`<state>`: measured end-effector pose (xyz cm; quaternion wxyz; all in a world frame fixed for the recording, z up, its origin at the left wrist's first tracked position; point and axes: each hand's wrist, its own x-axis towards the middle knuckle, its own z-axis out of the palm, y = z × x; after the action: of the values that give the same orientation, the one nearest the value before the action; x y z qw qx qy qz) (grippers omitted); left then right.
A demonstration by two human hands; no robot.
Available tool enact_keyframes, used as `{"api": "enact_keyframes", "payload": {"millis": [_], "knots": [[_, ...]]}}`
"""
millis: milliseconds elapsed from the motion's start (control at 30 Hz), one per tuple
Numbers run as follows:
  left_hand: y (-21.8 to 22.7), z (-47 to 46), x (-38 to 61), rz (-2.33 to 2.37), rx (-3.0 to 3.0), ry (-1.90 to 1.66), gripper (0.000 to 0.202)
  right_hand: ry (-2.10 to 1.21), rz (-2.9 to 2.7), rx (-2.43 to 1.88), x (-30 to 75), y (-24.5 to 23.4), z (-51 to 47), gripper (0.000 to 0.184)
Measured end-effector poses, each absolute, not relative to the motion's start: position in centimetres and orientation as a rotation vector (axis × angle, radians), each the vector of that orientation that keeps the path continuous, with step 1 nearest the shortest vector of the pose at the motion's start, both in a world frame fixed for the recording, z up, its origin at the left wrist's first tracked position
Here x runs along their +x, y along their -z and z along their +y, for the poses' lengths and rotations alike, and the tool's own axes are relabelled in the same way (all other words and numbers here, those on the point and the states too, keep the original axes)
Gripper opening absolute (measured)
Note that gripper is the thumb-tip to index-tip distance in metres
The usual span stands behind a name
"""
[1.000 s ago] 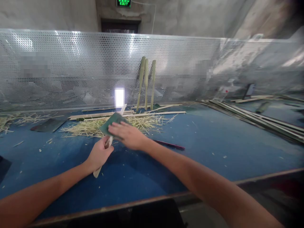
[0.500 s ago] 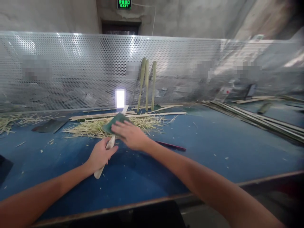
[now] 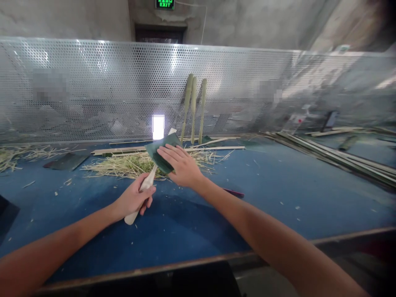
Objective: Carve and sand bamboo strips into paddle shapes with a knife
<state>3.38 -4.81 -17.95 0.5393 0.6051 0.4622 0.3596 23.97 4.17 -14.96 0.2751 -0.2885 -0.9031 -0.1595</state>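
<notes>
My left hand [image 3: 134, 199] is closed round the lower end of a pale bamboo strip [image 3: 147, 185], which slants up and away over the blue table [image 3: 278, 185]. My right hand [image 3: 181, 165] presses a dark green abrasive sheet [image 3: 161, 152] against the strip's upper part, fingers wrapped over the sheet. The strip's far tip [image 3: 172, 131] sticks out beyond the sheet. A pile of straw-coloured shavings [image 3: 123, 165] lies just behind both hands.
A perforated metal screen [image 3: 93, 90] closes the back of the table. Three green bamboo pieces [image 3: 193, 107] lean on it. Long strips [image 3: 334, 156] lie at right, a dark flat sheet [image 3: 63, 161] at left, a thin dark red stick [image 3: 233, 192] near my right forearm.
My right hand has slid the green sheet up the strip, away from me. The left hand kept its grip on the strip and shifted slightly right.
</notes>
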Motion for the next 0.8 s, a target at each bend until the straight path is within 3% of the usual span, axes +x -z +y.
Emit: {"api": "enact_keyframes", "payload": {"millis": [100,233,333,400,533,700,800], "knots": [[18.2,-4.7,3.3,1.069,1.423,-0.847,0.059,0.460,-2.410,-0.782,23.6,15.5,3.8,0.063],[18.8,-4.4,3.4,1.122,1.418,-0.865,0.047,0.376,-2.662,-0.453,22.7,16.5,4.1,0.052],[19.0,-4.3,3.3,1.153,1.442,-0.851,0.038,0.300,-2.508,-0.638,22.5,16.7,4.8,0.046],[19.1,-4.4,3.2,1.161,1.465,-0.841,0.037,0.280,-2.364,-0.801,22.7,16.7,5.0,0.047],[18.9,-4.6,3.2,1.170,1.490,-0.856,0.036,0.264,-2.652,-0.421,23.1,16.8,4.6,0.051],[18.7,-4.6,3.3,1.176,1.480,-0.882,0.036,0.290,-2.423,-0.682,22.7,16.8,4.3,0.047],[18.7,-4.5,3.3,1.177,1.486,-0.886,0.036,0.288,-2.669,-0.380,22.7,16.6,4.5,0.052]]}}
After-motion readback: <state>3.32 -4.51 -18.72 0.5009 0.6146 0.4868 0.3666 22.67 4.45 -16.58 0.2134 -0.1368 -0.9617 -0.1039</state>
